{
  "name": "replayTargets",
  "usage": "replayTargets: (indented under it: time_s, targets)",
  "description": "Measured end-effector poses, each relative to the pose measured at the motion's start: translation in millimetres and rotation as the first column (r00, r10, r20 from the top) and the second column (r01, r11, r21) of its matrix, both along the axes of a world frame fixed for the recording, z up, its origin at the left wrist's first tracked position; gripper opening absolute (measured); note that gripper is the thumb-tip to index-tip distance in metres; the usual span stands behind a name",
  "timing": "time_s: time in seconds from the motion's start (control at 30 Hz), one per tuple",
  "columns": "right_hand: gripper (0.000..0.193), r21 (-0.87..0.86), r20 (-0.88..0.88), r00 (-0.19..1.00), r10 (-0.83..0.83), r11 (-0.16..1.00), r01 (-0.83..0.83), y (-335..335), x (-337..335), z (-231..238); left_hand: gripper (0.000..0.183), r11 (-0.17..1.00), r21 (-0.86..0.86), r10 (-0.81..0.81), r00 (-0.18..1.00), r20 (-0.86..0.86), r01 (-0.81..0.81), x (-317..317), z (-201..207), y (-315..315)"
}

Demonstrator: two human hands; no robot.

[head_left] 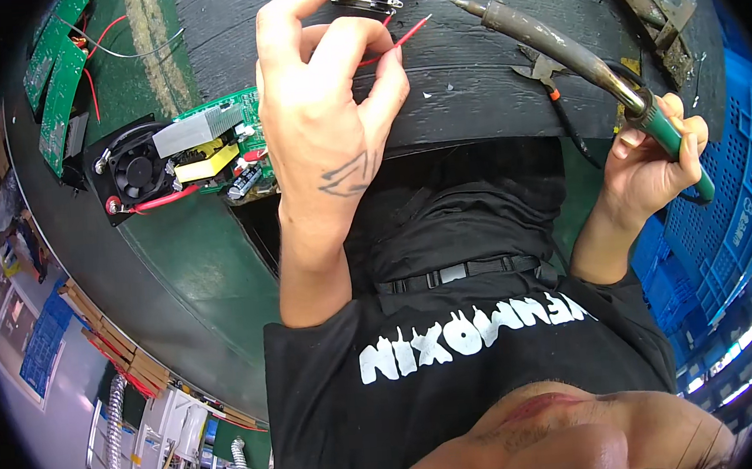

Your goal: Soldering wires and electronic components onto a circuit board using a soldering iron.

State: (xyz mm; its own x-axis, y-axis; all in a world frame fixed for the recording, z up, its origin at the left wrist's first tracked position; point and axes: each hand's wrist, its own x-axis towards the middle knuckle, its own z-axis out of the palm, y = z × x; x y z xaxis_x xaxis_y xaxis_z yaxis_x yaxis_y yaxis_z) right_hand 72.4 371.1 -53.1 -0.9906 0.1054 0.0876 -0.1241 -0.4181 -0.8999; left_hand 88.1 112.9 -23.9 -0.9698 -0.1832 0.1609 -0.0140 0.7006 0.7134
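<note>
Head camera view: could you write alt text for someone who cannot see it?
Seen from above, a person's left hand pinches a thin red wire over a dark workbench, while the right hand holds a green-handled soldering iron. To the left lies a green circuit board with a small black fan.
</note>
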Motion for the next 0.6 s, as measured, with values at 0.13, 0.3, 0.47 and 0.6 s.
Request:
replayTargets:
  time_s: [0.13,0.3,0.47,0.6]
  targets:
    - [0.016,-0.064,-0.028,0.998,0.062,0.996,-0.064,4,-2,2,0.013,0.999,0.033,0.029,0.999,-0.024,-0.028,-1,-1,0]
    - [0.017,-0.05,-0.038,0.996,0.079,0.995,-0.081,2,-4,1,0.012,0.991,0.115,0.074,0.997,-0.024,-0.071,0,-1,1]
    - [0.018,-0.048,-0.043,0.996,0.082,0.995,-0.084,-4,-3,2,0.013,0.995,0.079,0.07,0.997,-0.043,-0.066,0,-1,0]
    - [0.018,-0.063,-0.035,0.996,0.083,0.994,-0.085,-10,-4,3,0.013,0.998,0.03,0.055,0.997,-0.056,-0.054,-1,0,-1]
